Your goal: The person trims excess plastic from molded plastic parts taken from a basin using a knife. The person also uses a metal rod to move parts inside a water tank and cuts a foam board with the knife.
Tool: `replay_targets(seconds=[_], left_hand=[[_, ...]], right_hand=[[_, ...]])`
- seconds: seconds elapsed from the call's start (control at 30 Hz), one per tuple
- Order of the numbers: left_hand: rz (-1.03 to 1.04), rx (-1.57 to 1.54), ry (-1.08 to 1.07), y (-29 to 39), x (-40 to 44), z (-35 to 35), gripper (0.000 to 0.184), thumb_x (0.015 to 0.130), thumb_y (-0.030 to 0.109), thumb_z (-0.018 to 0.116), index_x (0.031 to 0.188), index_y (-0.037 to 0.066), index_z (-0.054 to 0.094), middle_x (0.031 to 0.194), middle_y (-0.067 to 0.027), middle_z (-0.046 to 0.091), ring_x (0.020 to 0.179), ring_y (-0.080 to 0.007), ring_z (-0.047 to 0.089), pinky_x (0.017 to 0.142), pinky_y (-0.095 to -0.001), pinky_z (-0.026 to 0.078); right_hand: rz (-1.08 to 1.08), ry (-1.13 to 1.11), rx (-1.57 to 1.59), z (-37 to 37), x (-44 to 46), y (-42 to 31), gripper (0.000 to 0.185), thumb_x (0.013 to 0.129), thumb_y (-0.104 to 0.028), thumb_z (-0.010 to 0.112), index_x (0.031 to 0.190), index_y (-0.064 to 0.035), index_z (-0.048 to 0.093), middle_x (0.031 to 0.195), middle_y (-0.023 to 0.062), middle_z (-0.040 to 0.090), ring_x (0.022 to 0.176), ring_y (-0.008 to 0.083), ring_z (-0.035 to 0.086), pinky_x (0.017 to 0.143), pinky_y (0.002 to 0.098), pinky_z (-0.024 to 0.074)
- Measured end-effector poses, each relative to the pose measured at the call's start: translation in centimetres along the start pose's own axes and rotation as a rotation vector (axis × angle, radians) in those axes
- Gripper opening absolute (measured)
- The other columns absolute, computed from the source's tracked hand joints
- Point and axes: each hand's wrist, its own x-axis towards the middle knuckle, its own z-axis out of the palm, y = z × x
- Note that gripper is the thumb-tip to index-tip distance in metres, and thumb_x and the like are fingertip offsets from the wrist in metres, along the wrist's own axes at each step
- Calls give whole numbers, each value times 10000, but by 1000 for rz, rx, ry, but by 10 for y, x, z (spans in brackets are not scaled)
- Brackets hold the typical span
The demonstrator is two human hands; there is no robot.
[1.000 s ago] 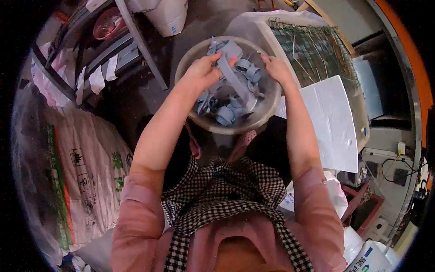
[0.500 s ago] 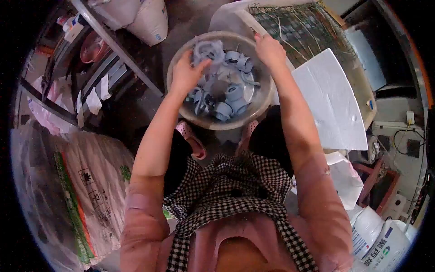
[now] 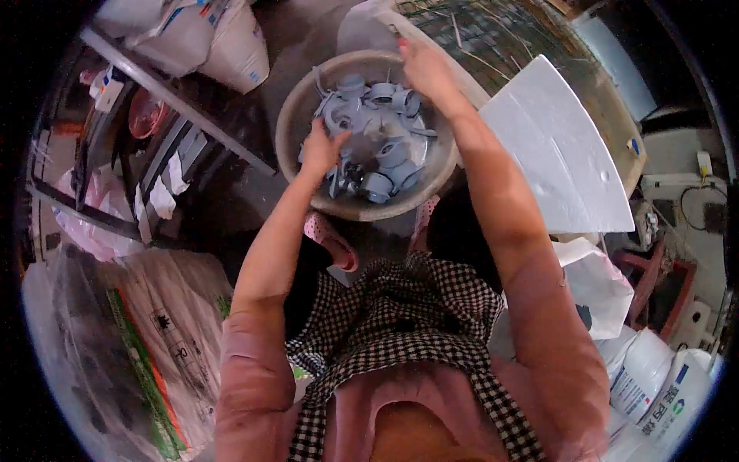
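A wide round basin (image 3: 289, 135) sits on the floor between my feet and holds several grey plastic fittings (image 3: 377, 185). My left hand (image 3: 319, 150) is inside its left side, thumb and fingers around a ring-shaped grey plastic fitting (image 3: 340, 115). Over the far right rim is my right hand (image 3: 427, 69), fingers closed around a small thin tool (image 3: 395, 31); only its dark tip shows. Other fittings lie beside the left hand, some with thin strips attached.
A white sheet (image 3: 558, 154) leans at the right by a mesh-covered crate (image 3: 469, 38). To the left stands a metal frame (image 3: 185, 104). White sacks (image 3: 239, 54) are at the back, with more bags (image 3: 177, 331) at lower left and a white sack (image 3: 670, 408) at lower right.
My left hand has come lower and nearer with the ring-shaped fitting. The right hand has moved up and left over the basin's far rim. The whole view has shifted slightly.
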Motion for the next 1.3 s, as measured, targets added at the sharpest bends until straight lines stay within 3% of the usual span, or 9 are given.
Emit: replay_targets(seconds=[0.07,0.17,0.33,0.47,0.57,0.63,0.8,0.93,1.3], left_hand=[[-165,-187,-203,-15,-8,19,672,772,269,665,1249,-32,299,901,-182,612,728,-276,616,681,-371,482],[18,106,-103,-57,7,54,585,842,397,533,1207,-33,378,952,-192,575,932,-255,576,781,-356,433],[-178,-1228,-289,125,-20,1,652,867,601,286,1250,84,393,972,-61,555,840,-162,524,695,-316,400],[-95,-1068,-589,171,-23,22,528,884,518,391,1107,56,518,750,-14,548,637,-120,476,554,-278,353],[322,-330,-208,220,-48,45,312,853,266,575,669,18,617,495,12,481,502,-61,418,475,-244,320],[529,-154,-190,257,-72,65,190,816,221,587,832,37,632,650,-79,573,623,-184,559,594,-301,448],[1032,141,7,320,-101,148,501,706,124,610,1190,122,480,1197,-131,464,962,-306,541,667,-399,493],[925,123,-129,338,-99,189,485,703,133,618,1169,116,483,1155,-120,478,892,-319,565,652,-405,491],[908,-3,-134,315,-96,184,209,766,149,604,948,58,553,942,-115,507,684,-311,569,531,-366,456]], right_hand=[[530,-373,631,-6,1,-20,321,831,-217,503,1072,-8,549,939,148,610,746,271,626,649,391,496],[341,-330,738,1,-9,-33,299,824,-331,522,823,-69,665,701,81,624,611,163,573,573,309,459],[418,-299,777,-24,-31,-50,398,834,-435,507,800,-70,662,690,135,624,641,255,611,617,348,468],[147,-153,273,-101,-59,-7,341,828,-344,530,865,-19,625,835,198,605,803,357,563,745,393,441],[122,137,-285,-210,-113,80,351,814,-328,525,873,11,596,904,204,577,891,354,535,798,426,418],[201,293,-827,-265,-153,141,333,796,-323,545,907,-10,571,928,200,563,845,348,562,753,477,430],[517,-433,-335,-317,-209,121,381,859,-328,473,1003,19,536,960,207,592,923,336,563,799,432,427],[231,-388,84,-341,-230,146,409,850,-358,493,1040,0,542,945,213,597,873,349,577,765,423,445],[1164,-677,-685,-332,-374,383,488,731,-284,664,1140,-59,523,1101,213,524,1044,339,509,867,403,436]])
